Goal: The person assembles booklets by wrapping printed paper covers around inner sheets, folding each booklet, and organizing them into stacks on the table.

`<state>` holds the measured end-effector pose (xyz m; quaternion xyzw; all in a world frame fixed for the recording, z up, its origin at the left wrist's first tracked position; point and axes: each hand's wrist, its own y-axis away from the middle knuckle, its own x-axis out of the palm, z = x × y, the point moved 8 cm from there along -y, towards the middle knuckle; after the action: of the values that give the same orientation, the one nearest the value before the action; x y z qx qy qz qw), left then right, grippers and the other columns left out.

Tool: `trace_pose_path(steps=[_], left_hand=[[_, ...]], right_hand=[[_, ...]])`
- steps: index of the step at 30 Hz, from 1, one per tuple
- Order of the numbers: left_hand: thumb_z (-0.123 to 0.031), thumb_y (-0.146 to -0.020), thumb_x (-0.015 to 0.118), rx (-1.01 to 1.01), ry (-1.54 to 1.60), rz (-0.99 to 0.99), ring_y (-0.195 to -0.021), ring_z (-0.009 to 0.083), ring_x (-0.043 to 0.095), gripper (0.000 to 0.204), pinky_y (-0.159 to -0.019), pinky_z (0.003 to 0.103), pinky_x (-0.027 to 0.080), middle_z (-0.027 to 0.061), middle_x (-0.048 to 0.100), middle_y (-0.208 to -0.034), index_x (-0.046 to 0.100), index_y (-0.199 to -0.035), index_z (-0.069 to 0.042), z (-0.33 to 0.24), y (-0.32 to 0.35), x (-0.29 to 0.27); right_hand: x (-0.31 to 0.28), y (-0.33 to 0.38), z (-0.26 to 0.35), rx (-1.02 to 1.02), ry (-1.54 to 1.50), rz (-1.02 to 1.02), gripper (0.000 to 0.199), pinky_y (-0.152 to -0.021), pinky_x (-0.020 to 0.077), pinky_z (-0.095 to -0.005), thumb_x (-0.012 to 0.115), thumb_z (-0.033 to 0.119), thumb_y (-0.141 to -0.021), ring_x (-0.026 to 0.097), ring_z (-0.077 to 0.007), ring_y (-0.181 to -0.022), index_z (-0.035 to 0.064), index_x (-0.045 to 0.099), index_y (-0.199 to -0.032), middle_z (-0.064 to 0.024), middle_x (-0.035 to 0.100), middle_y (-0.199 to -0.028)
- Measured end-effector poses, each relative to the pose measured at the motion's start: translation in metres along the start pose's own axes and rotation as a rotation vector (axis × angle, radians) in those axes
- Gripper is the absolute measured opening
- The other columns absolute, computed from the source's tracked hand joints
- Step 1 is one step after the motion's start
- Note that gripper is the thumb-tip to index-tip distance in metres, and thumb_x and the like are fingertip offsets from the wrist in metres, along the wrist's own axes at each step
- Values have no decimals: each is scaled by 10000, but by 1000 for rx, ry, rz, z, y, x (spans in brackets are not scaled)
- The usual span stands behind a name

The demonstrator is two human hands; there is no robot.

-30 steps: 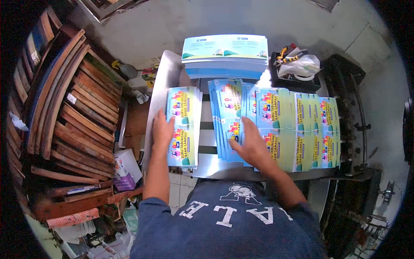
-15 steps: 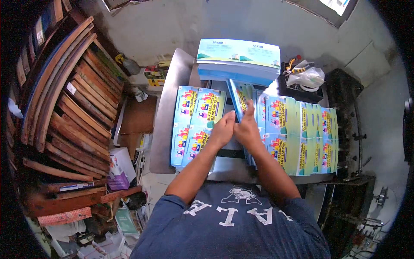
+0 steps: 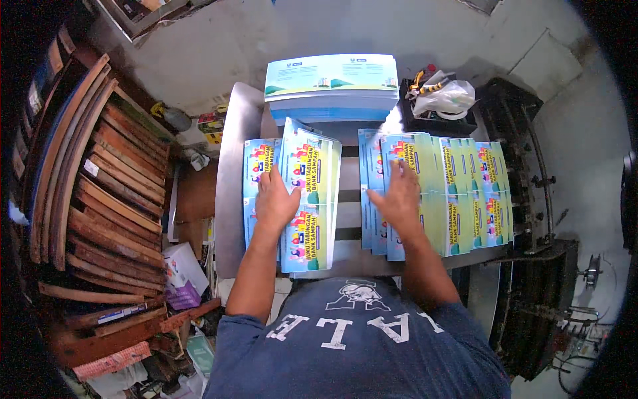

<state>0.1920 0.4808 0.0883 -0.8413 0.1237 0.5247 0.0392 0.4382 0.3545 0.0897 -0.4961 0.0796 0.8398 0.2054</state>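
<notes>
My left hand point(image 3: 275, 198) lies flat, fingers spread, on a small pile of colourful printed sheets point(image 3: 307, 199) at the left of a metal table point(image 3: 229, 166). The top sheet of that pile sits slightly askew over the ones beneath. My right hand point(image 3: 399, 194) presses flat on the left end of a fanned row of the same printed sheets point(image 3: 458, 193) that spreads toward the right. A bare strip of table separates the two groups. Neither hand grips anything.
A thick stack of light blue and green printed paper point(image 3: 332, 83) stands at the table's far edge. A dark tray with a plastic bag point(image 3: 444, 96) sits to its right. Curved wooden slats point(image 3: 86, 179) fill the left. Dark machinery point(image 3: 531, 199) borders the right.
The hands, together at the centre half a second ago lifting a sheet, have parted. The sheet now lies on the left pile under my left hand; my right hand returned to the fanned row.
</notes>
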Motion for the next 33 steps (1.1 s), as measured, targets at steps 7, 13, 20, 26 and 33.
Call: trace_pose_path(steps=[7,13,20,26,33], left_hand=[[-233,-794,663,508,297,47,-1066,370,514,486,-936,465,420,206,540,-1099,546,-1191,22,-106,29,74],[-277,-788,674,207,258,221,-897,376,591,394,-812,422,488,231,595,-999,602,-1025,30,-140,3,127],[-218,-875,613,178,570,22,-757,271,653,310,-701,383,489,187,664,-827,550,-1039,38,-140,-17,116],[-146,-930,541,307,855,119,-663,117,592,263,-611,286,456,87,660,-757,521,-1154,-10,-123,9,-26],[-102,-863,583,814,317,270,-724,267,578,119,-661,339,424,107,603,-812,616,-945,-23,-172,91,-100]], right_hand=[[-4,16,-62,31,242,-34,844,-1108,160,-530,705,484,-751,213,-402,-1376,11,394,-1377,-259,260,-1467],[-3,8,-89,32,44,60,877,-1123,123,-501,697,493,-768,138,-398,-1407,-9,356,-1401,-269,184,-1500],[-5,10,-83,-16,17,114,909,-1132,88,-496,679,486,-793,106,-403,-1414,-15,274,-1435,-280,145,-1507],[-22,9,-87,114,-111,155,819,-1134,122,-503,654,387,-827,137,-386,-1415,-22,277,-1428,-254,192,-1505],[-181,19,14,-345,-910,287,301,-848,494,-335,506,158,-953,604,-208,-1009,-8,577,-1194,-138,619,-1126]])
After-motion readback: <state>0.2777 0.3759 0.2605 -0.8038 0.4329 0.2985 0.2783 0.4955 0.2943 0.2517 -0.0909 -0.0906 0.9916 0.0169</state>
